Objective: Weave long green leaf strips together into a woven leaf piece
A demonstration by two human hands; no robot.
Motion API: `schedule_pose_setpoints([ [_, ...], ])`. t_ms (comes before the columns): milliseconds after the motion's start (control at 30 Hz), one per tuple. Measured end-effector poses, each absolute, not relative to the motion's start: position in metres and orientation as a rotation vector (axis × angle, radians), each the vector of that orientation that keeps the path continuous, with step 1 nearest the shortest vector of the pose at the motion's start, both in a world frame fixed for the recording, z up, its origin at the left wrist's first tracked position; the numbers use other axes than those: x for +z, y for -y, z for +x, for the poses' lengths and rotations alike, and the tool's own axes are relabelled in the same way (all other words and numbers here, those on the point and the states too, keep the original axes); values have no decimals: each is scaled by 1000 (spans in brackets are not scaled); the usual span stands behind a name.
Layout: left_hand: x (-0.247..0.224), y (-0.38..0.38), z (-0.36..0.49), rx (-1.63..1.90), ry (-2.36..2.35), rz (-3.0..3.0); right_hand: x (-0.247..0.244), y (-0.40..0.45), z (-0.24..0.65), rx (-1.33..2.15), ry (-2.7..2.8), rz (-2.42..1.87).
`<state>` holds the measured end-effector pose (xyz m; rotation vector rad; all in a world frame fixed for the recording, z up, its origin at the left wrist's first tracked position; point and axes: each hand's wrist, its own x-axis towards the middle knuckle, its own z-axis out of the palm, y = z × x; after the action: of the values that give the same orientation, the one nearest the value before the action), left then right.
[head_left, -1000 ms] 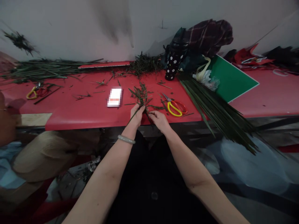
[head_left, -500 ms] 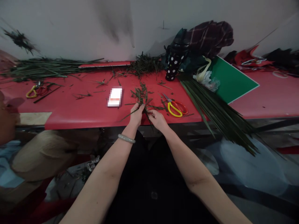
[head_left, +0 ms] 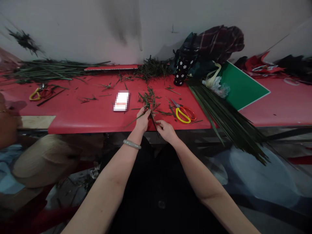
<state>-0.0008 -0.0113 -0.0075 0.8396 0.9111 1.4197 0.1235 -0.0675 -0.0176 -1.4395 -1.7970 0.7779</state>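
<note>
Close to the front edge of the red-covered table, my left hand (head_left: pixel 143 118) pinches a small bundle of green leaf strips (head_left: pixel 151 116) between thumb and fingers. Loose ends of the strips stick out on several sides. My right hand (head_left: pixel 166 130), just right of it, has its fingers closed at the lower end of a strip from that bundle. Behind my hands lies a heap of short leaf scraps (head_left: pixel 149 95). To the right rest scissors with yellow and red handles (head_left: pixel 183 115). A phone with a bright screen (head_left: pixel 121 100) lies to the left.
Long green leaves (head_left: pixel 226 120) overhang the table edge at right, beside a green board (head_left: pixel 246 86). A black flowered tumbler (head_left: pixel 183 66) stands at the back. More leaf strips (head_left: pixel 53 70) and a second pair of scissors (head_left: pixel 36 94) lie left. Another person's knee (head_left: pixel 46 159) is at left.
My right hand has drawn slightly toward me and away from my left hand, at the strip's end. My left hand stays nearly in place. The view has shifted a little.
</note>
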Motion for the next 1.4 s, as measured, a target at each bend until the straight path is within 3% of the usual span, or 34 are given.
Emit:
schedule_pose_setpoints([
  [700, -4, 16, 5, 1389, -912, 882, -14, 80, 127, 922, 1785, -1457],
  [1000, -12, 10, -5, 1392, -763, 754, -9, 82, 121, 1511, 1079, -1201],
  [1400, -5, 15, -7, 1282, -733, 739, -27, 96, 124, 1719, 1076, -1153],
])
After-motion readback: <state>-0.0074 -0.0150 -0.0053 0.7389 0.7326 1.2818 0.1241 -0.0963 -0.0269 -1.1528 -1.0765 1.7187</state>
